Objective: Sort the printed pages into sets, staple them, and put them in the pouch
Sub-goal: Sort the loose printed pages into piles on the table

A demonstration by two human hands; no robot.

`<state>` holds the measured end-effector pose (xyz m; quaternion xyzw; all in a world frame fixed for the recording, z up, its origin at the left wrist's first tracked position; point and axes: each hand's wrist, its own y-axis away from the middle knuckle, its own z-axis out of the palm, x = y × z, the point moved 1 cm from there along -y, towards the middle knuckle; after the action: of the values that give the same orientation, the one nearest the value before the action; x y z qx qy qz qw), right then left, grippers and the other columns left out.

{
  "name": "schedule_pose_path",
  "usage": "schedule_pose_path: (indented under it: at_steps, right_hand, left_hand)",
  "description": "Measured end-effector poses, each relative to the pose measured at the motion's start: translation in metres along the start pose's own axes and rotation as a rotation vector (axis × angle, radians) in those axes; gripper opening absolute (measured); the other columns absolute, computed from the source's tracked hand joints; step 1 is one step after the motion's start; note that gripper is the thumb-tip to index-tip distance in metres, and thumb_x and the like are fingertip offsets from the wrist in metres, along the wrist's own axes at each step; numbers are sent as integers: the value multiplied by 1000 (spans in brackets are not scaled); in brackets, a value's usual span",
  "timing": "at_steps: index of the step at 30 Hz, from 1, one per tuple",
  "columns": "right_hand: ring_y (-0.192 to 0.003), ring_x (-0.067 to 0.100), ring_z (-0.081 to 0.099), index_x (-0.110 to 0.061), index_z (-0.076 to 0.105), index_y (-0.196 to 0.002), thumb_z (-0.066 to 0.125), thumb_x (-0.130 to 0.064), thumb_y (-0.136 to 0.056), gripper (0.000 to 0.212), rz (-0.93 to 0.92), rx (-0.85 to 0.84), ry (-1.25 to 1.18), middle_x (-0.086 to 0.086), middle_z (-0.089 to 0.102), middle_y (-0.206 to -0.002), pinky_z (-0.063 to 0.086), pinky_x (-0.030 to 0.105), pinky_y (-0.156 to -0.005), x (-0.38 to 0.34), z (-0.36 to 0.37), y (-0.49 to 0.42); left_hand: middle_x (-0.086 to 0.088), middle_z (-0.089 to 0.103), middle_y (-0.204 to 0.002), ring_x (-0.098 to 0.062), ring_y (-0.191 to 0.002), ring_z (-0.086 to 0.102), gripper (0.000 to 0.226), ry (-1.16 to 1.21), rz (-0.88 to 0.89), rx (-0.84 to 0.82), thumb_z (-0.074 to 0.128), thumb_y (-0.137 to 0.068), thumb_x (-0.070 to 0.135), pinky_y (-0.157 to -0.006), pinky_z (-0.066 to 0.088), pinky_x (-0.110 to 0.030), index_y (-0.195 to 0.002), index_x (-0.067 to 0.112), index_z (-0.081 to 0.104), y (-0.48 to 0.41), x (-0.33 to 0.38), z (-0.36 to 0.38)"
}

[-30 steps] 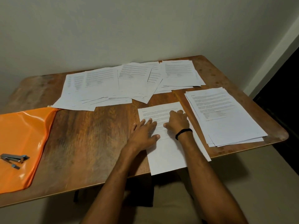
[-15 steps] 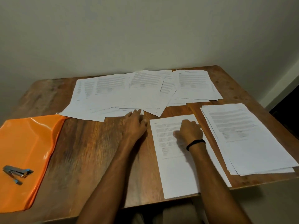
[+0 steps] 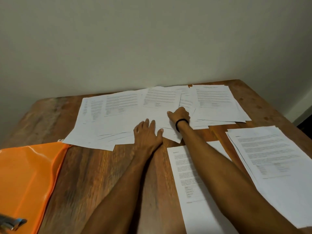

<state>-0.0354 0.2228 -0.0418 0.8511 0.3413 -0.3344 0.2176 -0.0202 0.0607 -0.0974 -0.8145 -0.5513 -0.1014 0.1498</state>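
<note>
Unsorted printed pages lie fanned and overlapping along the far side of the table, close to the wall. They are white sheets with blocks of small text up top, lower halves mostly blank, corners askew.

Left hand lies flat on the fan's near edge, fingers straight and a little spread. It is likely pinning the sheets so they don't slide. Right hand, black band at the wrist, sits further in with fingers curled over a middle sheet. I cannot tell whether it pinches one. It is probably picking the next page for a set.

Nearer the person a near sheet lies partly under the right forearm. Just right of it is a roughly squared stack, sorted by the look of it.

Orange pouch lies flat at the table's left edge. The stapler rests on it, well apart from both hands. I judge stapling not yet begun.
</note>
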Motion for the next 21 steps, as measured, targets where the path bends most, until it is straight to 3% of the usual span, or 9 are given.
schedule_pose_path:
  at_steps: [6,9,14,17,19,21]
  right_hand:
    - [-107,33,67,-2,63,-119,72,-17,-86,37,12,39,-152,15,70,-118,57,36,-85,-2,9,-19]
    - [-110,34,64,-4,54,-121,68,-9,-89,35,-57,146,-187,15,66,-122,56,38,-89,1,5,-15]
    - [-101,29,65,-5,64,-105,62,-3,-91,15,-92,332,-380,12,69,-108,53,33,-86,10,-48,-5]
    - [-98,27,68,-8,67,-103,71,-4,-84,20,-52,227,-549,8,70,-105,59,39,-88,38,-98,4]
    - [-101,28,68,-7,67,-100,73,2,-83,20,-28,76,-642,12,70,-110,57,40,-92,60,-126,24]
    - [-103,31,67,-6,66,-94,73,5,-84,17,0,-64,-620,18,69,-115,55,43,-96,86,-145,47]
  left_hand:
    - [-9,32,-160,-30,-147,28,71,41,-11,41,33,-92,64,-120,19,-48,-149,22,37,-4,-2,2]
    - [-10,25,-163,-30,-149,23,77,106,-61,46,40,-94,63,-122,18,-48,-155,19,26,-2,0,2]
    - [-12,26,-163,-30,-149,23,76,291,-125,110,41,-98,59,-123,17,-47,-158,16,21,3,3,-7]
    - [-9,48,-149,-26,-137,42,63,410,-95,234,46,-99,56,-115,31,-41,-147,15,44,15,11,-18]
    - [-6,67,-125,-23,-116,60,52,499,-120,282,47,-99,57,-100,46,-36,-125,15,63,26,17,-28]
    - [-4,75,-97,-20,-88,70,58,812,-237,255,42,-99,61,-83,57,-37,-106,12,70,38,20,-39]
